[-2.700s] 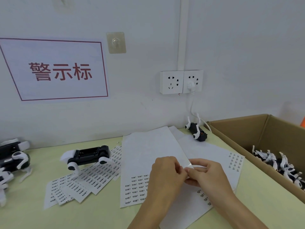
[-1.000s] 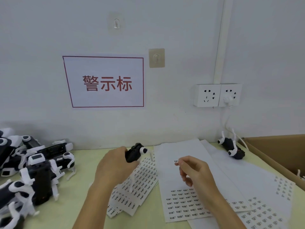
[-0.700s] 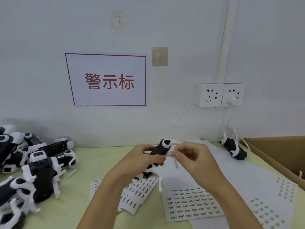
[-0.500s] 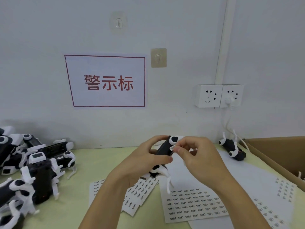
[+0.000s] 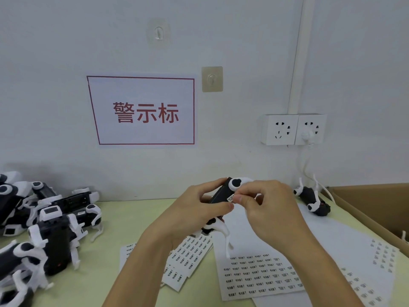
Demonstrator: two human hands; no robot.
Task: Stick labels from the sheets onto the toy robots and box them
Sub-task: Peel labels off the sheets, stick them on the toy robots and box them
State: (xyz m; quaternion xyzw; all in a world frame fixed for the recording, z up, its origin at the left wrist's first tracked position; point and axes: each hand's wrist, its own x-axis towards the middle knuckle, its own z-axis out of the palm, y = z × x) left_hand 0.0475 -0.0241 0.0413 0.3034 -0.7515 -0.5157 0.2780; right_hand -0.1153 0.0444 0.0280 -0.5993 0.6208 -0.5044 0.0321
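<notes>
My left hand (image 5: 194, 209) grips a black and white toy robot (image 5: 222, 191) above the table, its white legs hanging down. My right hand (image 5: 267, 207) pinches a small white label (image 5: 230, 198) against the robot's black body. Label sheets lie on the table: one large sheet (image 5: 261, 275) under my right forearm, smaller strips (image 5: 190, 255) under my left wrist, and another sheet (image 5: 380, 258) at the right. The cardboard box (image 5: 365, 202) stands at the right edge.
A pile of toy robots (image 5: 44, 231) fills the left of the table. One more toy robot (image 5: 313, 201) lies by the wall near the box, under the wall sockets (image 5: 292, 129). A red-framed sign (image 5: 143, 111) hangs on the wall.
My left hand picked a robot off the label strips and raised it. My right hand peeled a label from the sheet, carried it over, and now presses it onto the robot's body.
</notes>
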